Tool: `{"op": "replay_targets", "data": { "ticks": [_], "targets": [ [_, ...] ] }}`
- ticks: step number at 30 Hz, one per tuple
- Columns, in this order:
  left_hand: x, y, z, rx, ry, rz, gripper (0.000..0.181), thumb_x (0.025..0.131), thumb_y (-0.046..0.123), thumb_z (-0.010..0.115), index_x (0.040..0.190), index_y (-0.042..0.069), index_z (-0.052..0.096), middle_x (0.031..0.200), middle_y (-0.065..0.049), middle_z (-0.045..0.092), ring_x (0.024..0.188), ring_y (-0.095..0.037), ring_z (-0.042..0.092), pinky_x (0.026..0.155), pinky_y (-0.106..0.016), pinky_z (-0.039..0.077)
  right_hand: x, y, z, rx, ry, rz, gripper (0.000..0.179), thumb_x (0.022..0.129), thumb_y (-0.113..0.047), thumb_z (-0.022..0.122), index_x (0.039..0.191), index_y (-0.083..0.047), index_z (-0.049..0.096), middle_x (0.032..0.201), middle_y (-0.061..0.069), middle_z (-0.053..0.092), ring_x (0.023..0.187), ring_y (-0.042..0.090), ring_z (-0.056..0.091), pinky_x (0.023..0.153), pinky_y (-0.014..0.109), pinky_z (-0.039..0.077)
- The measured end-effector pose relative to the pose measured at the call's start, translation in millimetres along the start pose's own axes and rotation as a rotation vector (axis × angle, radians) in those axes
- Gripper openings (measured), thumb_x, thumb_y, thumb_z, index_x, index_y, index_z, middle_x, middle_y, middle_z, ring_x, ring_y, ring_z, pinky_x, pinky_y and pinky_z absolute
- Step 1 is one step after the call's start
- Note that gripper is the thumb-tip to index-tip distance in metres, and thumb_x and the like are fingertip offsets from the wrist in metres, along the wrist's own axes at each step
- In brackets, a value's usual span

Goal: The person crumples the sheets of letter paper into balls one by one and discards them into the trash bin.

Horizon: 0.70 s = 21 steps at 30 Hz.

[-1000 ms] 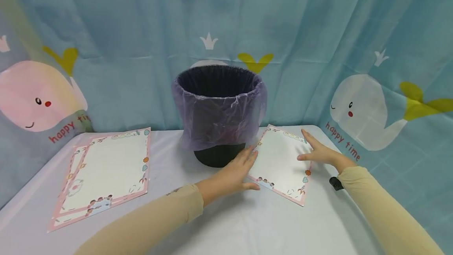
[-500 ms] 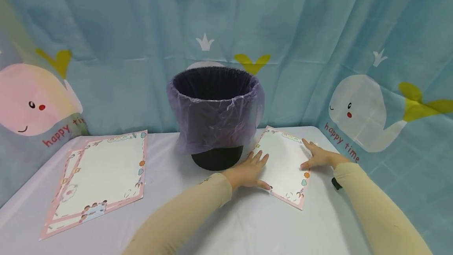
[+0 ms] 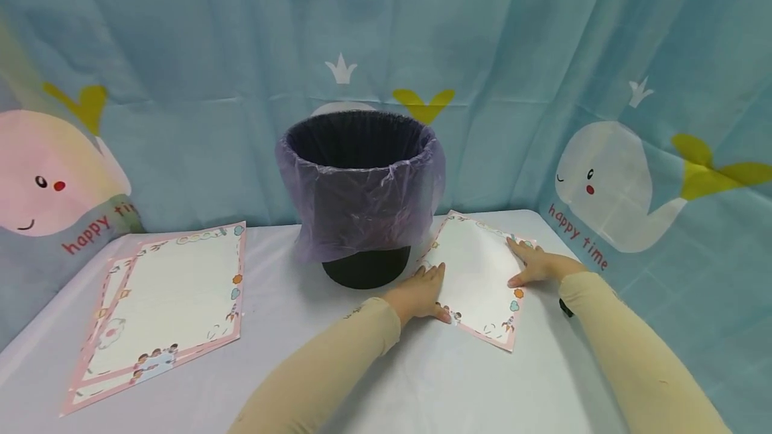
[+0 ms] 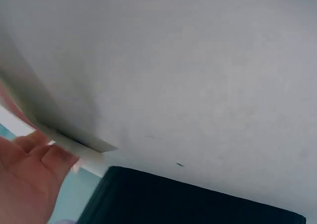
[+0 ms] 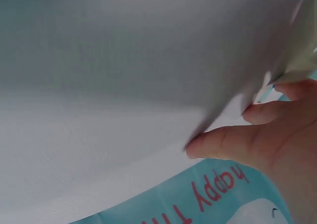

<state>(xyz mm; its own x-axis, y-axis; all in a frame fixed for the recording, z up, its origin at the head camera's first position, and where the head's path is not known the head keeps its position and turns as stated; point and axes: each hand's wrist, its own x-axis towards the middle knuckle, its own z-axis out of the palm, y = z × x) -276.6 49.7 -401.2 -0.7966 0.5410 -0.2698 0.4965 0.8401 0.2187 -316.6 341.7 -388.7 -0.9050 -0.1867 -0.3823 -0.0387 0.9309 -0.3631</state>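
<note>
A white sheet of paper (image 3: 476, 263) with a pink patterned border lies right of the bin. My left hand (image 3: 417, 295) reaches to its left side, fingers extended over the edge and thumb near the lower-left corner. My right hand (image 3: 537, 265) has its fingertips on the paper's upper right side, thumb at the right edge. In the left wrist view, a raised paper edge (image 4: 81, 147) meets the fingers of my left hand (image 4: 29, 174). The right wrist view shows my right hand (image 5: 277, 140) with thumb stretched out, beside a bent-up edge of the sheet (image 5: 299, 60).
A black bin (image 3: 368, 268) lined with a purple bag (image 3: 362, 213) stands mid-table at the back, just left of my left hand. Two overlapping bordered sheets (image 3: 169, 300) lie at the left. A blue whale-print curtain (image 3: 199, 153) encloses the white table (image 3: 446, 394).
My left hand has moved right and down onto the paper's left edge. My right hand has lowered onto its right side. The view has shifted slightly; the other sheets stay put.
</note>
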Motion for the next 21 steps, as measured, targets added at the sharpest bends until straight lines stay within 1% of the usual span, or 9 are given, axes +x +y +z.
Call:
{"op": "replay_targets", "data": {
  "ticks": [3,6,7,10,12,14,16,18,21],
  "targets": [
    [-2.1,3.9,-0.5,-0.013,0.015,-0.027,0.106,0.079,0.052,0.068,0.156,0.009,0.011,0.158,-0.009,0.023,0.145,-0.031,0.02,0.115,-0.042,0.022,-3.0,-3.0,0.0,0.026,0.006,-0.041,0.114,0.078,-0.043,0.079,0.152,0.003,0.006,0.152,0.036,0.002,0.134,0.061,-0.007,0.105,0.071,0.001],
    [-5.9,6.9,-0.9,0.052,0.041,-0.031,0.106,0.077,0.054,0.068,0.156,0.009,0.012,0.154,-0.008,0.035,0.14,-0.029,0.032,0.112,-0.039,0.029,-6.6,-6.4,4.4,0.051,0.014,-0.117,0.106,0.081,-0.036,0.078,0.152,0.003,0.01,0.153,0.035,0.009,0.136,0.059,0.0,0.107,0.07,0.008],
    [-7.3,7.7,-1.2,0.084,0.053,-0.026,0.107,0.076,0.055,0.067,0.156,0.009,0.012,0.151,-0.008,0.039,0.137,-0.027,0.037,0.111,-0.038,0.031,-8.1,-8.3,6.5,0.055,0.021,-0.139,0.103,0.082,-0.034,0.078,0.153,0.001,0.012,0.153,0.033,0.012,0.137,0.058,0.005,0.107,0.068,0.012],
    [-11.0,9.2,-1.8,0.179,0.113,-0.003,0.11,0.074,0.06,0.067,0.156,0.009,0.014,0.144,-0.008,0.048,0.13,-0.026,0.046,0.107,-0.034,0.036,-14.4,-14.3,14.2,0.063,0.05,-0.174,0.091,0.085,-0.024,0.075,0.154,-0.005,0.019,0.152,0.029,0.026,0.129,0.046,0.036,0.102,0.058,0.031],
    [-13.2,9.9,-2.2,0.228,0.162,0.012,0.113,0.072,0.062,0.068,0.155,0.009,0.015,0.147,-0.009,0.042,0.135,-0.028,0.04,0.109,-0.037,0.034,-21.8,-20.1,19.6,0.071,0.064,-0.193,0.083,0.087,-0.017,0.073,0.154,-0.008,0.023,0.148,0.027,0.034,0.113,0.037,0.047,0.093,0.05,0.038],
    [-15.9,10.7,-2.1,0.271,0.21,0.029,0.115,0.071,0.064,0.068,0.156,0.009,0.012,0.156,-0.012,0.028,0.143,-0.032,0.025,0.112,-0.042,0.028,-31.3,-27.3,26.3,0.076,0.062,-0.212,0.077,0.088,-0.009,0.07,0.152,-0.007,0.028,0.14,0.027,0.042,0.1,0.032,0.049,0.085,0.046,0.04],
    [-18.5,11.6,-1.8,0.322,0.255,0.05,0.117,0.07,0.066,0.067,0.156,0.01,0.01,0.161,-0.012,0.012,0.147,-0.033,0.008,0.115,-0.046,0.021,-42.8,-35.2,32.6,0.08,0.052,-0.241,0.071,0.087,-0.005,0.068,0.15,-0.006,0.034,0.14,0.031,0.041,0.111,0.038,0.049,0.091,0.05,0.041],
    [-21.4,12.6,-1.8,0.367,0.288,0.078,0.119,0.07,0.068,0.066,0.156,0.01,0.009,0.162,-0.011,0.004,0.147,-0.033,-0.001,0.115,-0.05,0.016,-54.3,-43.5,39.3,0.087,0.028,-0.284,0.066,0.087,-0.001,0.066,0.147,-0.003,0.038,0.141,0.033,0.039,0.123,0.049,0.042,0.097,0.058,0.037],
    [-25.3,11.6,-2.7,0.418,0.325,0.13,0.118,0.069,0.07,0.067,0.156,0.011,0.013,0.162,-0.007,0.009,0.148,-0.029,-0.001,0.115,-0.053,0.013,-68.2,-52.3,48.5,0.076,0.009,-0.393,0.059,0.09,0.001,0.062,0.145,-0.001,0.041,0.145,0.033,0.035,0.134,0.056,0.025,0.103,0.065,0.028]
  ]
}}
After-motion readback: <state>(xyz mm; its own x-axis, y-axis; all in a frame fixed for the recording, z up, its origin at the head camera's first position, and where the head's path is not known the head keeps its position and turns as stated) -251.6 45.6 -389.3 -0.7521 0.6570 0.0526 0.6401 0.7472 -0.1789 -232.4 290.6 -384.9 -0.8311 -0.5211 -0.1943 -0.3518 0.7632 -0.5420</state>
